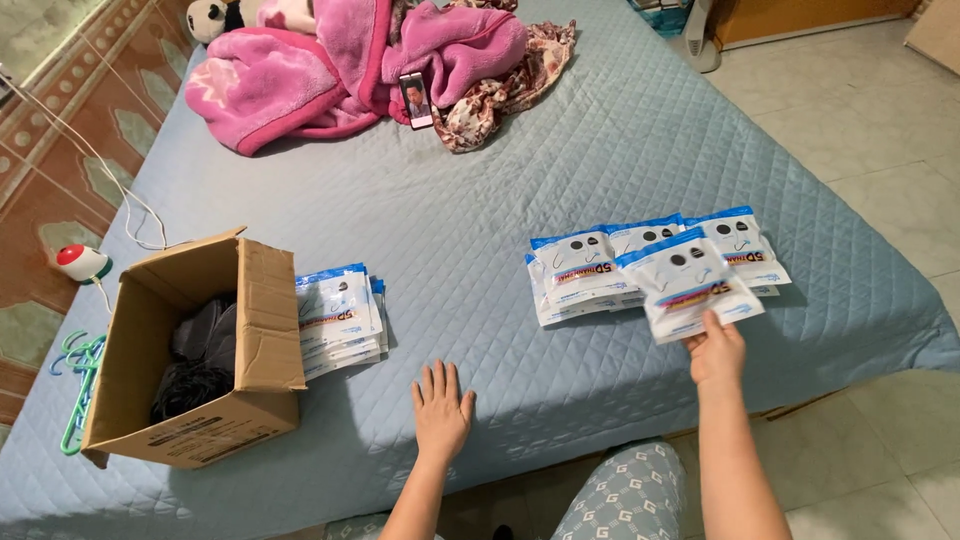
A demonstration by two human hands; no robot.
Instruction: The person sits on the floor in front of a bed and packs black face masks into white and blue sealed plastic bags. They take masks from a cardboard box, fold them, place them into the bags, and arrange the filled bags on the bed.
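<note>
White packet (690, 285) pinched in right hand (718, 352); left hand (441, 412) flat on bedspread (470, 230)

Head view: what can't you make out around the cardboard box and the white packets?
- Open brown cardboard box, head view: its walls and shadow hide the dark contents.
- Left stack of white blue-edged packets: box flap covers one side; count unclear.
- Right hand: the held packet hides its fingertips, grip unclear.

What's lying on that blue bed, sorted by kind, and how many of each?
Piles of white-and-blue packets: 2
Packet in the right hand: 1
Cardboard box: 1
Pink blanket: 1
Phone: 1
Total: 6
The left hand rests flat on the bed.
</note>
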